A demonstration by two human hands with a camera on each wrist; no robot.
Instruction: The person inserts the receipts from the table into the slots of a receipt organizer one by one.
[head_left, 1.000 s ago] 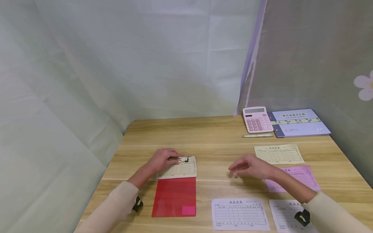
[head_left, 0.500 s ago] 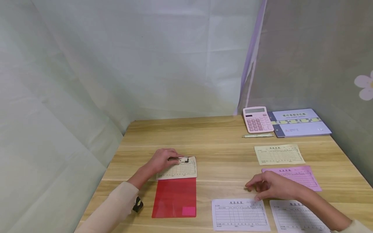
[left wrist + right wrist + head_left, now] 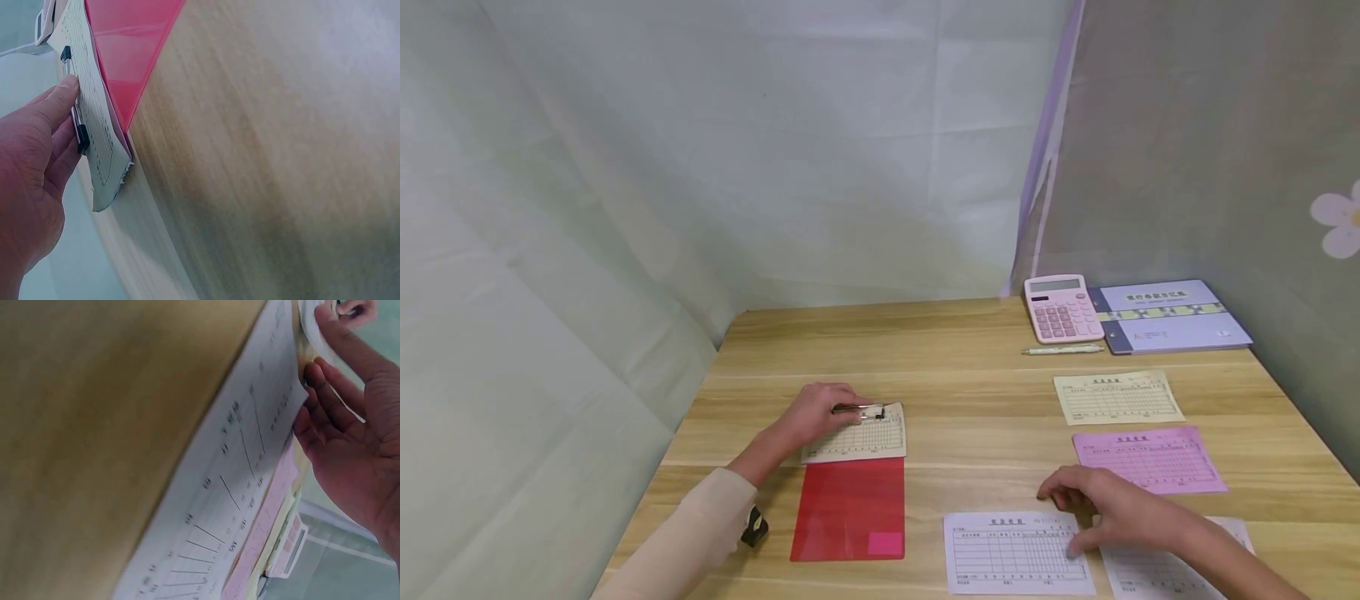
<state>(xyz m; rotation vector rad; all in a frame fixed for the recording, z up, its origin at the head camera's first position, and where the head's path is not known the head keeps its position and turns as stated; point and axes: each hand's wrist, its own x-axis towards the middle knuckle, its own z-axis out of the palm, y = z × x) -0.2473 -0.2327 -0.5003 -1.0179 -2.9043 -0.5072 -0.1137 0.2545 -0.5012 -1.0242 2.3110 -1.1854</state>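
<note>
My left hand [image 3: 808,414] pinches the metal clip [image 3: 871,410] at the top of a small red clipboard [image 3: 846,508]. Cream printed slips [image 3: 868,437] lie under that clip, with a pink edge showing beneath. In the left wrist view, the thumb [image 3: 67,86] presses the clip's wire. My right hand [image 3: 1112,510], fingers loosely bent, hovers over the gap between two white printed slips. Its thumb reaches over the right edge of the left white slip [image 3: 1000,557]; contact cannot be told. The right white slip [image 3: 1157,575] is partly hidden by the hand and forearm.
A pink slip [image 3: 1150,454] and a pale yellow slip [image 3: 1116,398] lie beyond the right hand. At the back right are a pink calculator [image 3: 1063,308], a pen [image 3: 1062,350] and a ledger book [image 3: 1172,317]. Fabric curtains [image 3: 865,167] stand behind the table [image 3: 880,342].
My right hand has moved right and toward me, from beside the pink slip to the white slips. The left hand has stayed on the clip.
</note>
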